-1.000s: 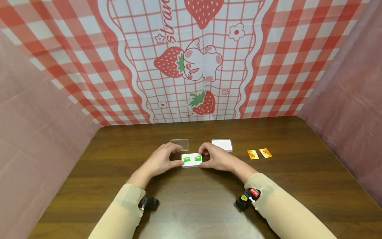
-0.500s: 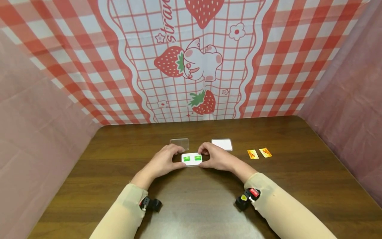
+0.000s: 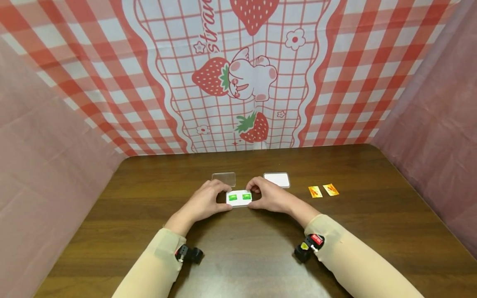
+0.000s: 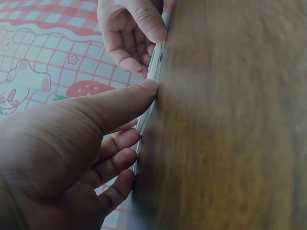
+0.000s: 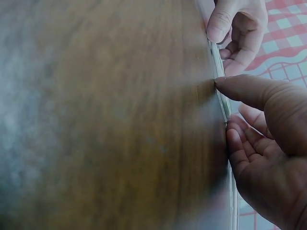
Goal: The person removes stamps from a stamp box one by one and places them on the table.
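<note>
Between both hands lies a thin white rectangular case (image 3: 239,198) with a clear rim and two small green pictures on top. My left hand (image 3: 204,202) pinches its left end, thumb on the near edge and fingers on the far edge. The right end is pinched the same way by my right hand (image 3: 270,196). Seen edge-on in the left wrist view, the case (image 4: 154,67) is slim and low against the table. The right wrist view also shows only its thin edge, with fingers hiding parts of it.
Behind my left hand lies a clear flat rectangular piece (image 3: 224,179). A white rectangular case (image 3: 277,180) lies just behind my right hand. Two small orange-and-yellow squares (image 3: 315,191) are farther right on the wooden table (image 3: 238,256). A checked strawberry cloth (image 3: 257,82) hangs at the back.
My left hand has moved slightly right, its thumb and fingers further onto the case's left corners. The clear rim along the case's near edge shows less. My right hand stays nearly still.
</note>
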`<state>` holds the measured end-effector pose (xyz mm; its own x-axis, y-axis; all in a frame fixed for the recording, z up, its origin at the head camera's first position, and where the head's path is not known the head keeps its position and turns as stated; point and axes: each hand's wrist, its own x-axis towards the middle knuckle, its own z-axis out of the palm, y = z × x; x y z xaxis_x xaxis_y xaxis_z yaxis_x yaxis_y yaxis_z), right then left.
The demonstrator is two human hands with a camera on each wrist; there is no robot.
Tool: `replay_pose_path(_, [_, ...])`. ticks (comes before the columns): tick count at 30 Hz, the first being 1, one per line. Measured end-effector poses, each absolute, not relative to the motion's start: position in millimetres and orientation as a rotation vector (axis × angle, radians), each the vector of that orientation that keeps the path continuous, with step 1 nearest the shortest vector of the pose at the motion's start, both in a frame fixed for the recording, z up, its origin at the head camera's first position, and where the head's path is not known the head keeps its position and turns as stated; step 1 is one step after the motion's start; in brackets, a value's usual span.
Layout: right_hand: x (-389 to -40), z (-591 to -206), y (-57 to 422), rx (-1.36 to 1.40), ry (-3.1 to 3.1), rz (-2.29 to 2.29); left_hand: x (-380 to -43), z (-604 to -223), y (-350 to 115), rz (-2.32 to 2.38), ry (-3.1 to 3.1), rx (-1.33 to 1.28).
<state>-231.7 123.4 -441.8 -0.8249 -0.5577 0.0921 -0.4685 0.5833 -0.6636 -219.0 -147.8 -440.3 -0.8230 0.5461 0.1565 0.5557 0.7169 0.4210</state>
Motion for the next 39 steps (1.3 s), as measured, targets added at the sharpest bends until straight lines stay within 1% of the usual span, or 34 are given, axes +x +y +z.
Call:
replay_pose_path(17, [-238.5, -430.2, 124.3, -0.821, 2.681, -1.061, -219.9, -439.9, -147.2, -0.745, -2.911, -0.924])
replay_pose_path(39, [-243.4, -432.4, 121.5, -0.763, 2.709, -1.017, -219.9, -442.7, -149.0, -0.763, -2.91, -0.912])
